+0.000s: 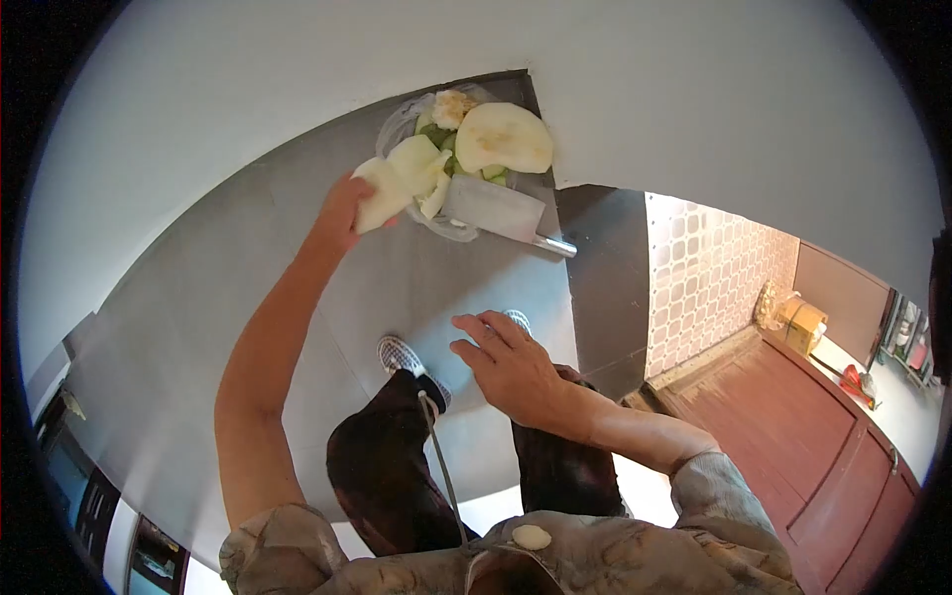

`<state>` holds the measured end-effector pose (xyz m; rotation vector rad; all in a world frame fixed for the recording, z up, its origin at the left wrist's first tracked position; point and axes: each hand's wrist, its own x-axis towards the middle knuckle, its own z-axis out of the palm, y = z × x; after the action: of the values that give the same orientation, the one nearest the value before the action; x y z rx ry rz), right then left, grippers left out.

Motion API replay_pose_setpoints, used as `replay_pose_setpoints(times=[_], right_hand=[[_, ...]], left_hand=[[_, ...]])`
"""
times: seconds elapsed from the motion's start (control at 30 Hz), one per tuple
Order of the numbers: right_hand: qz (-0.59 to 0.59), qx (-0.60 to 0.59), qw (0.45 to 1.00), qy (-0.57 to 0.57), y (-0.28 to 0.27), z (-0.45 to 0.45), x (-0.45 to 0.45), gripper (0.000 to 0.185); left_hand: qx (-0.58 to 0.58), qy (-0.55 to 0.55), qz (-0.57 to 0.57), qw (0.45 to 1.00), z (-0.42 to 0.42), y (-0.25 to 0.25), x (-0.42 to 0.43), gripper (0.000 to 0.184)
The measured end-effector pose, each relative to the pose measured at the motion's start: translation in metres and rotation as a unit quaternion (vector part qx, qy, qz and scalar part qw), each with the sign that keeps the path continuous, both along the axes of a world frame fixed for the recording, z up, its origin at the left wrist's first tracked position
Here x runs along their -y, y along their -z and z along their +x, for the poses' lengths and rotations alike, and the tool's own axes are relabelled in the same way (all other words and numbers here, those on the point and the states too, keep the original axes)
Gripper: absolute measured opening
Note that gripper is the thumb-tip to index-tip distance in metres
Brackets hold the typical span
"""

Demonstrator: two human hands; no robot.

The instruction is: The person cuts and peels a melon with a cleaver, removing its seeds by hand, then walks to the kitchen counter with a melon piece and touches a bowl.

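Observation:
My left hand (349, 210) is closed round a pale piece of melon-like vegetable (382, 196), at the left side of a clear plastic bag (397, 124) on the grey floor. More pale pieces (417, 167) and green peelings (437, 136) lie in the bag. A large round pale slice (504, 138) rests at its right. Below that slice lies a cleaver (493, 207), its metal handle pointing right. Over my knees, my right hand (507, 363) hangs in the air with its fingers apart, holding nothing.
A white wall (297, 69) rises behind the bag. My checkered shoes (402, 355) stand on grey floor tiles (228, 238). To the right are a dark floor strip (603, 268), a patterned tiled surface (694, 268), a red-brown door (773, 436) and a cardboard box (801, 322).

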<state>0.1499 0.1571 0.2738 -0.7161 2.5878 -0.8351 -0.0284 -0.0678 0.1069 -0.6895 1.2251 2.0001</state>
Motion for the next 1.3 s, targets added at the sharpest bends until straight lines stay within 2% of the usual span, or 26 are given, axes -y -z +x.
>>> replay_pose_setpoints(times=[0.13, 0.33, 0.47, 0.57, 0.6, 0.73, 0.8, 0.93, 1.07, 1.13, 1.2, 1.3], right_hand=[[0.02, 0.025, 0.999, 0.013, -0.019, 0.046, -0.004, 0.035], [0.03, 0.073, 0.997, 0.013, -0.059, 0.135, 0.001, 0.032], [0.035, 0.057, 0.985, 0.159, -0.083, 0.187, 0.006, 0.027], [0.045, 0.104, 0.948, 0.299, -0.122, 0.219, 0.004, 0.027], [0.045, 0.114, 0.931, 0.343, -0.132, 0.227, -0.001, 0.028], [0.018, 0.06, 0.859, 0.508, -0.152, 0.278, -0.02, 0.025], [0.019, 0.2, 0.799, 0.567, -0.165, 0.301, -0.034, 0.024], [0.022, 0.307, 0.664, 0.681, -0.2, 0.344, -0.053, 0.026], [0.039, 0.345, 0.668, 0.658, -0.186, 0.428, -0.065, 0.028], [0.025, 0.398, 0.637, 0.66, -0.196, 0.461, -0.073, 0.03], [0.014, 0.416, 0.644, 0.641, -0.177, 0.508, -0.078, 0.032], [0.027, 0.456, 0.617, 0.641, -0.19, 0.542, -0.093, 0.03]], left_hand=[[0.052, -0.095, -0.049, 0.993, 0.054, -0.035, 0.048, 0.044], [0.078, -0.05, -0.154, 0.984, 0.123, -0.141, 0.106, 0.041], [0.105, -0.041, -0.181, 0.977, 0.151, -0.188, 0.139, 0.04], [0.111, -0.008, -0.214, 0.971, 0.158, -0.243, 0.145, 0.039], [0.107, -0.003, -0.205, 0.973, 0.161, -0.248, 0.153, 0.04], [0.117, -0.016, -0.199, 0.973, 0.158, -0.278, 0.155, 0.044], [0.12, -0.023, -0.202, 0.972, 0.152, -0.295, 0.14, 0.045], [0.11, -0.027, -0.224, 0.968, 0.132, -0.341, 0.087, 0.045], [0.074, 0.033, -0.196, 0.977, 0.118, -0.349, 0.056, 0.048], [0.068, 0.039, -0.201, 0.976, 0.112, -0.357, 0.032, 0.046], [0.053, 0.035, -0.232, 0.971, 0.11, -0.375, 0.006, 0.045], [0.02, 0.051, -0.27, 0.961, 0.112, -0.398, -0.027, 0.045]])
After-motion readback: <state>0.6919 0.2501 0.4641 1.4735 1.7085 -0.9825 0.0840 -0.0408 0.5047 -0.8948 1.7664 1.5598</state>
